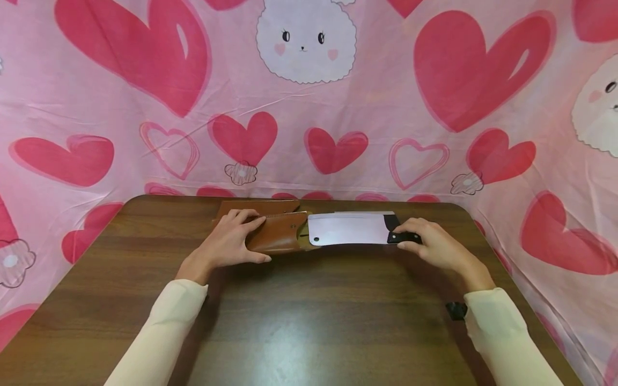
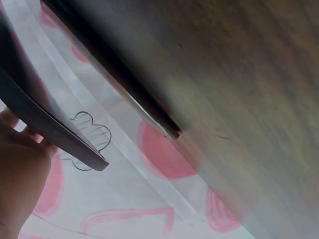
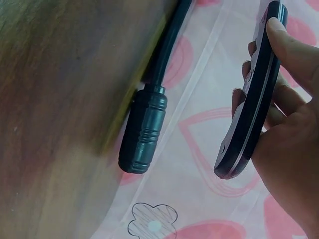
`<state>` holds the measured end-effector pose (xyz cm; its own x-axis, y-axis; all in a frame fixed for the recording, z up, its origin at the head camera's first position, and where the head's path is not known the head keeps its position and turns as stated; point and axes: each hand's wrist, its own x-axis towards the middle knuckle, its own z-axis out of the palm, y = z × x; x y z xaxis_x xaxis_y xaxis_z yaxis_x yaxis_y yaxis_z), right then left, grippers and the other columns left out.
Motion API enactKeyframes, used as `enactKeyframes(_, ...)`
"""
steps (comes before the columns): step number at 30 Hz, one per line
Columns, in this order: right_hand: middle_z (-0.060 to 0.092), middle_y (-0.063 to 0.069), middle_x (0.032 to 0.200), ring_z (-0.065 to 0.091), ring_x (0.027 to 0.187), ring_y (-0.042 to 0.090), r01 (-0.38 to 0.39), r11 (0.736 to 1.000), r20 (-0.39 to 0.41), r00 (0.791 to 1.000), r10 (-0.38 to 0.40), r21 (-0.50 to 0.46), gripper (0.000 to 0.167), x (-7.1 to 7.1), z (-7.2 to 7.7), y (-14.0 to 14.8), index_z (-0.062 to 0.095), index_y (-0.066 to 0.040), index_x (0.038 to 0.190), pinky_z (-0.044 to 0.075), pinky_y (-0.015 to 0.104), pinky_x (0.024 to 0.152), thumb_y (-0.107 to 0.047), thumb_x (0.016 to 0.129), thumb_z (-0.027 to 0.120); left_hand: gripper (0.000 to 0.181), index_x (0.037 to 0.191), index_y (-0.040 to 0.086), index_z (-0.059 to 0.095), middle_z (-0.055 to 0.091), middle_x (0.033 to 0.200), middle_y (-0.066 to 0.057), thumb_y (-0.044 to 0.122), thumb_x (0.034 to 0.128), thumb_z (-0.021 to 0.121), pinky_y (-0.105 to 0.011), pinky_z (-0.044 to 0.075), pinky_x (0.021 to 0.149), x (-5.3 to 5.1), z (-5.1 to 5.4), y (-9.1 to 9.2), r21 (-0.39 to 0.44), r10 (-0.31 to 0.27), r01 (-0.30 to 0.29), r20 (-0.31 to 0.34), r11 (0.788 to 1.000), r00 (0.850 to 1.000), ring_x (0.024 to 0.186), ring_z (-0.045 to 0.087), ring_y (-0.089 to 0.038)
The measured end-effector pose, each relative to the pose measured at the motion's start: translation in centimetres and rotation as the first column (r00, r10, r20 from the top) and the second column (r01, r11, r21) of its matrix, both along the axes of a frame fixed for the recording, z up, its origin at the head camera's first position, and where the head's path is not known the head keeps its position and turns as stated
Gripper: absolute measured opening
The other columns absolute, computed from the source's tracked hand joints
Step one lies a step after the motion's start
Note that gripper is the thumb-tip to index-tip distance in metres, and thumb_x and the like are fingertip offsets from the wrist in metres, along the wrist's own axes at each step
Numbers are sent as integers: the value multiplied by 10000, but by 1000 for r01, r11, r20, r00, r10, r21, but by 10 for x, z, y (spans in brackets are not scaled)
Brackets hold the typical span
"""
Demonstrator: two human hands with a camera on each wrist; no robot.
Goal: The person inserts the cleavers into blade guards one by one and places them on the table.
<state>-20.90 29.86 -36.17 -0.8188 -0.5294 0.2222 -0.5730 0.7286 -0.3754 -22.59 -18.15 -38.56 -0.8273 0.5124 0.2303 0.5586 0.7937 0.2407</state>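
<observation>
Nearest us are two cream sleeves [image 1: 159, 332], reaching in from the bottom corners over a brown wood-grain desk [image 1: 289, 321]; a small black piece [image 1: 456, 311] sits by the right cuff. At the far part of the desk, the left hand [image 1: 227, 241] holds the front sheath [image 1: 275, 234], its fingers over the upper side and its thumb extended along the lower edge. We see from the left wrist that this sheath is raised off the desk.

The sheath is tan leather with a small stud [image 1: 293, 226], and its mouth faces right. An olive-yellow patch shows at the mouth; we cannot tell whether it is lining or something else. The rear sheath [image 1: 260, 206], also brown, lies just behind; we cannot see what it holds.

The right hand [image 1: 434, 244] grips the cleaver [image 1: 347, 229] by its black riveted handle [image 1: 405, 237], fingers and thumb closed around it. The blade is outside the sheath, its holed end just beside the mouth. A pale strip [image 1: 359, 212] shows behind the blade, mostly hidden from us. The right wrist view gives us a ribbed black grip [image 3: 144, 132] with a dark shaft, below the cleaver's handle.

Hearts and fluffy faces are printed on the pink cloth [image 1: 376, 96] around the desk.
</observation>
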Motion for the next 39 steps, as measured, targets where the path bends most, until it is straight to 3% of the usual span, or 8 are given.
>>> enactKeyframes(10,683,29,1075,615,1040,254,-35,999,-50,998,35,-3,264,-1,5,-7,731,-46,1157,492,517,904,-76,898,771,1019,1446,65,574,509,1396,-134,690,675,806,-560,318,1060,-2,1,6,6,-3,3,-30,1000,1000,1268,413,-363)
enactKeyframes(20,688,33,1093,612,1047,233,-33,999,-20,999,33,-8,283,-3,8,-14,737,-57,1170,502,498,913,-102,894,783,1028,1465,86,557,497,1407,-116,718,686,784,-557,319,1050,-2,1,7,23,7,-6,-64,1000,998,1272,402,-348)
enactKeyframes(29,699,45,1076,626,1010,234,-82,997,-95,992,80,-13,310,-5,10,-20,744,-46,1177,517,499,874,-84,874,795,1015,1472,105,553,500,1401,-108,723,696,767,-555,315,1046,-2,0,7,43,15,-10,-99,999,995,1272,401,-340)
enactKeyframes(39,704,63,1111,631,1058,267,-73,997,-73,995,71,-26,312,-4,10,-25,746,-63,1188,507,515,918,-97,881,795,1014,1471,106,555,497,1404,-108,723,695,766,-543,300,1059,-2,-1,9,49,4,1,-101,999,995,1268,401,-339)
